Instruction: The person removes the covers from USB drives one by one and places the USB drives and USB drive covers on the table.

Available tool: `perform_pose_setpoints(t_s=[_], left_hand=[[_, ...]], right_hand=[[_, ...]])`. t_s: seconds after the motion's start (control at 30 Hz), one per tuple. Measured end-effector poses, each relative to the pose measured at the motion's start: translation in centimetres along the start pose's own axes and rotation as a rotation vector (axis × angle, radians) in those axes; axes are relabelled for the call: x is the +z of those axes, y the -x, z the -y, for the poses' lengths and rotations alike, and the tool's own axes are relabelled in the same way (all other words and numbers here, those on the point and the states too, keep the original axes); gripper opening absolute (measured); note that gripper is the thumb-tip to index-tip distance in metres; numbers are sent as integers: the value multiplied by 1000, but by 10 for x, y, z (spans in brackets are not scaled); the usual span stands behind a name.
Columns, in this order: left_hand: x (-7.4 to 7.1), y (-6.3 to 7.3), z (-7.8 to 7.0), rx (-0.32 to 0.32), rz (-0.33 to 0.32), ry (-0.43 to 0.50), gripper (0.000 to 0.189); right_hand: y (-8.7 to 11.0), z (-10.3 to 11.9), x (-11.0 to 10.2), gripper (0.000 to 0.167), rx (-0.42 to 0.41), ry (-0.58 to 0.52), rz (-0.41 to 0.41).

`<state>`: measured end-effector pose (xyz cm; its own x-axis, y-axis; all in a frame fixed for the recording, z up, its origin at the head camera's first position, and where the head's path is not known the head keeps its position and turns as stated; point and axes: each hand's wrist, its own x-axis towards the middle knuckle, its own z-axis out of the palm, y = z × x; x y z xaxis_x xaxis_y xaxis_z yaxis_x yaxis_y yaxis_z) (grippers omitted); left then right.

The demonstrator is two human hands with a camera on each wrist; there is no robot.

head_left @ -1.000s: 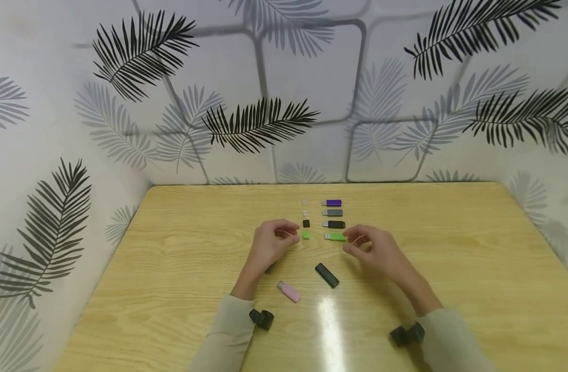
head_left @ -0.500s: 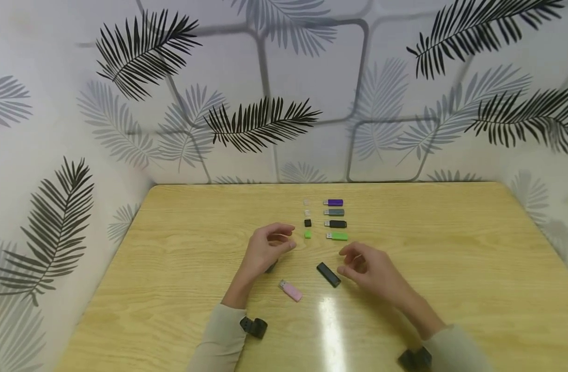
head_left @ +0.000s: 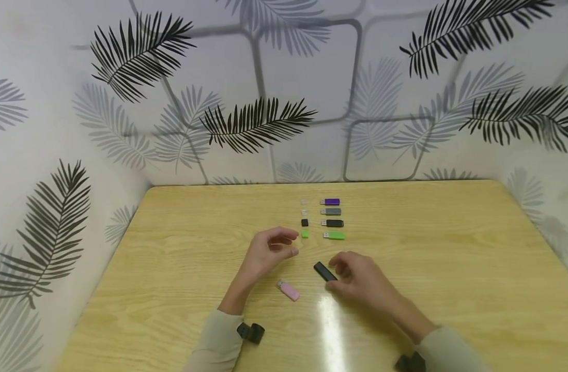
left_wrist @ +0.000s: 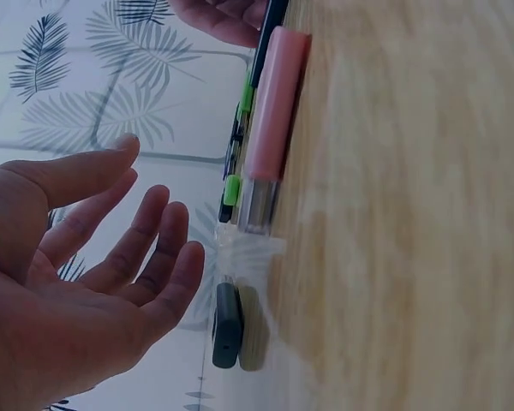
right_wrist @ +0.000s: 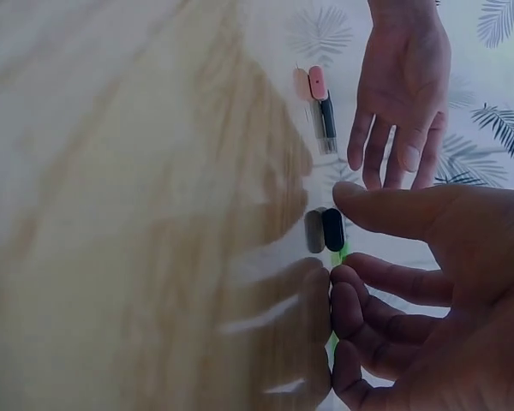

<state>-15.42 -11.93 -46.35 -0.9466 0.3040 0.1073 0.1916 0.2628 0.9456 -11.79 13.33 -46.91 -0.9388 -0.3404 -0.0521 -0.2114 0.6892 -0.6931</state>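
My right hand [head_left: 360,276] reaches around the near end of a black USB stick [head_left: 323,269] on the table. In the right wrist view, the thumb lies to one side of the black stick [right_wrist: 333,229] and the fingers to the other, with no clear grip. My left hand [head_left: 265,253] hovers with fingers loosely bent, holding nothing, left of a green cap [head_left: 304,234]. A pink USB stick [head_left: 288,290] lies nearer, its metal plug bare. Another dark stick [left_wrist: 227,325] shows in the left wrist view; the left hand and forearm hide it in the head view.
Farther back, green [head_left: 335,235], black [head_left: 333,223], grey [head_left: 331,212] and purple [head_left: 331,202] USB sticks form a column. Left of them, a black cap [head_left: 304,222] and clear caps [head_left: 304,212] line up. The wooden table [head_left: 195,222] meets a leaf-patterned wall.
My right hand has moved from beside the green stick towards me and to the left, to the black stick. The left hand has shifted only slightly; the sticks lie as before.
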Motion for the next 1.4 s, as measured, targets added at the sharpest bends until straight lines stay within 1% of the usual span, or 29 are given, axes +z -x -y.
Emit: perform_pose_setpoints(t_s=[0.13,0.33,0.53,0.63,0.73,0.87,1.03,1.17,1.27,1.33,1.4], left_hand=[[5,3,-1,26,50,16,31],[15,4,-5,11,86,-1,33],[24,5,-10,0,117,4,34],[29,7,-13,-23,136,10,33],[33,9,-14,-44,153,12,34],[37,10,-16,-43,168,26,33],[41,11,-18,-43,164,14,32],[44,12,-19,-26,150,-23,26],[45,12,-19,-2,134,-28,21],[44,12,-20,11,120,-23,19],[43,12,-21,18,110,4,18]], right_hand=[[0,1,2,29,-5,9,4],[1,-1,3,20,-26,-6,0],[0,-7,-2,20,-62,-2,16],[1,-8,-5,20,-73,-6,18],[4,-6,-9,20,-93,-24,8],[7,-2,-14,21,-122,-50,-18],[8,3,-22,22,-160,-62,-50],[7,4,-25,22,-163,-67,-60],[6,6,-27,20,-166,-74,-64],[6,7,-29,19,-180,-82,-63],[5,9,-31,18,-196,-94,-56]])
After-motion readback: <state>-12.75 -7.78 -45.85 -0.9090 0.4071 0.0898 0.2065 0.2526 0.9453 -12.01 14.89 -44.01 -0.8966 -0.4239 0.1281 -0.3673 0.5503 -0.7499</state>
